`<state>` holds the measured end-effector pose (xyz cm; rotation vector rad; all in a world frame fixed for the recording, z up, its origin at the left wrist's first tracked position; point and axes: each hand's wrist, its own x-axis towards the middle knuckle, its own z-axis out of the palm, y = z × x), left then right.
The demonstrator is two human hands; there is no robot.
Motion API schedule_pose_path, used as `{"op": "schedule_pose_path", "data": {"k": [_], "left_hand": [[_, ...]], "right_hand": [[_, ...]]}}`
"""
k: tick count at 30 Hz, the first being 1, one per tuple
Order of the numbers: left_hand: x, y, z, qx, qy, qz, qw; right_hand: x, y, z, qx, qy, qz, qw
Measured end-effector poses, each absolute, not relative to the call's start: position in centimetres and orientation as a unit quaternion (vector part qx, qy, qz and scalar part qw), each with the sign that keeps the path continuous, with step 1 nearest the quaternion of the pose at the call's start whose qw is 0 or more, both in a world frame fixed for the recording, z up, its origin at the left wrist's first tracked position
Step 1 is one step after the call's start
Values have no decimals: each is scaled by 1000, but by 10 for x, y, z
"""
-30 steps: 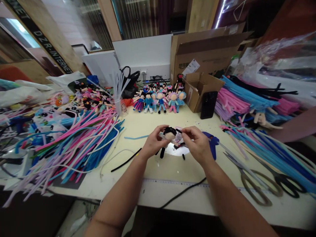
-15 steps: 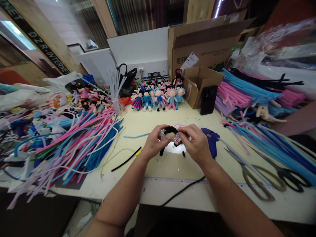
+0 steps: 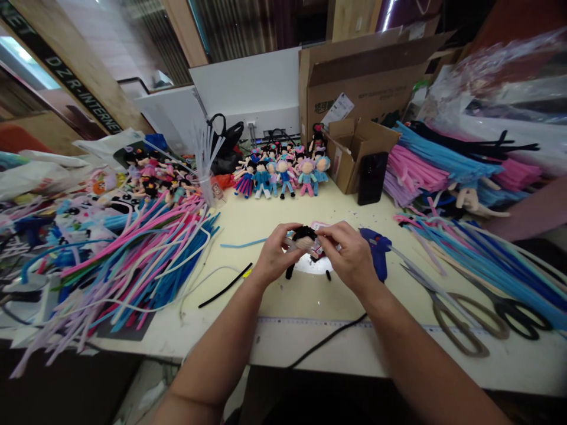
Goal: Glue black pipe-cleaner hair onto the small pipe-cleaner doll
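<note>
Between both hands, above the middle of the table, is a small doll's head (image 3: 303, 241) with a pale face and fuzzy black hair. My left hand (image 3: 280, 255) is closed around its left side, thumb in front. My right hand (image 3: 344, 251) pinches at the right edge of the black hair; whether a tiny piece sits between its fingertips is hidden. Under the hands lie a bright round light patch and short black pieces (image 3: 328, 275). A blue glue gun (image 3: 377, 254) lies just right of my right hand. Left of my left hand are a black pipe cleaner (image 3: 225, 285) and a light blue one (image 3: 243, 242).
Scissors (image 3: 452, 313) and a second black-handled pair (image 3: 522, 316) lie at right. Pipe cleaner bundles (image 3: 146, 265) cover the left side; more (image 3: 420, 168) are stacked at right. Finished dolls (image 3: 283, 177) stand at the back beside a phone (image 3: 372, 177) and cardboard boxes (image 3: 354, 94).
The view has shifted very slightly. Both hands keep almost the same grip on the doll's head, with only small finger movement at most.
</note>
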<state>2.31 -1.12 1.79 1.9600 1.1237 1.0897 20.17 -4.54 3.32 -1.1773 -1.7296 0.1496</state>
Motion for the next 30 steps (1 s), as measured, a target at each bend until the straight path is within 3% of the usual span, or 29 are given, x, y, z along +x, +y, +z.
{"op": "schedule_pose_path", "data": {"k": [8,30], "left_hand": [[22,-9,17,730,414,417,349],[21,-13,18,795,347,377,324]], "right_hand": [[205,-46,34,-483,-727,81,481],[210,-46,34,-478,-737,162,450]]}}
